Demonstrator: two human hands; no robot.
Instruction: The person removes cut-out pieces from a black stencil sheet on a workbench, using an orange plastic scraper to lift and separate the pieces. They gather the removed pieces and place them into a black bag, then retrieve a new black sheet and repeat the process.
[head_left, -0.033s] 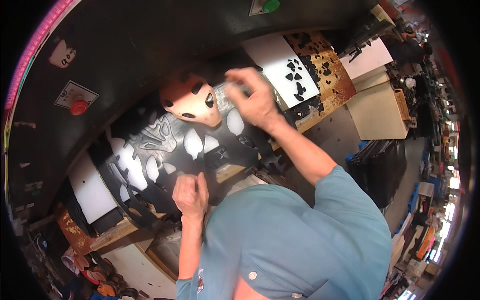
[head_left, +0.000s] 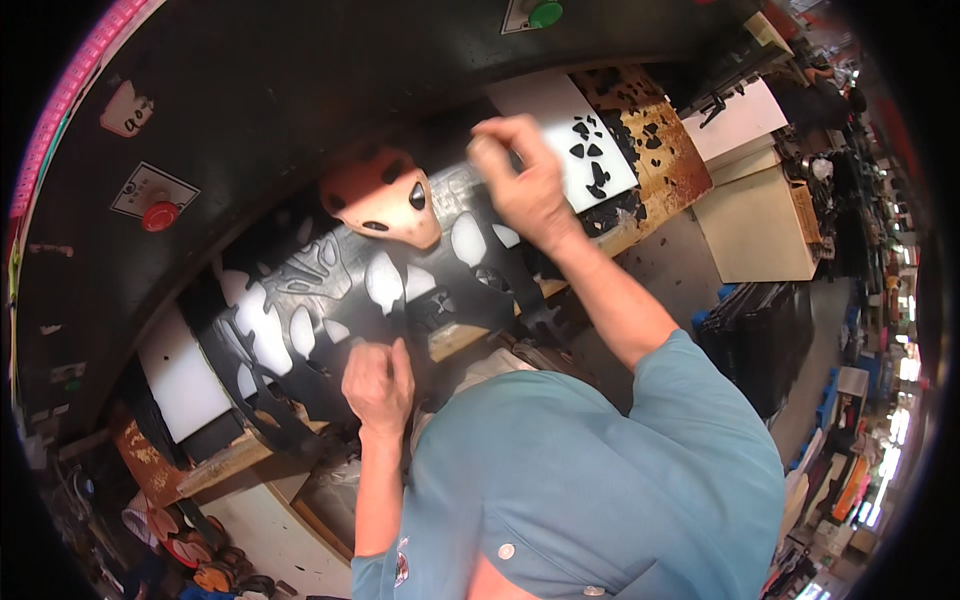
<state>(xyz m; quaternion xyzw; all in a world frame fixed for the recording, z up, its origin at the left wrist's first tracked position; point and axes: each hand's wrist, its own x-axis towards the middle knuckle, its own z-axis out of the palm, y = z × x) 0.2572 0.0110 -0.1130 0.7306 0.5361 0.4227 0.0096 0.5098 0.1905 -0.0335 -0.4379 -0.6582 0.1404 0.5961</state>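
In the head view, a tan holed plate (head_left: 400, 217) lies on black cut sheeting (head_left: 408, 322), partly shaded by the dark machine (head_left: 300, 60). Right of this plate, the right hand (head_left: 525, 185) has its fingers bent toward the thumb; I can't quite tell whether they pinch anything. Nearer the wearer than the plate, the left hand (head_left: 378, 388) is folded into a loose fist. A white board (head_left: 545, 105) with small black pieces (head_left: 587, 151) lies right of the plate, beyond the right hand.

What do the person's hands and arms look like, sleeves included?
The left hand and right hand are gloveless. The forearms are bare, with no watch visible. The blue-green shirt has short sleeves, pale buttons and a small mark near the left sleeve.
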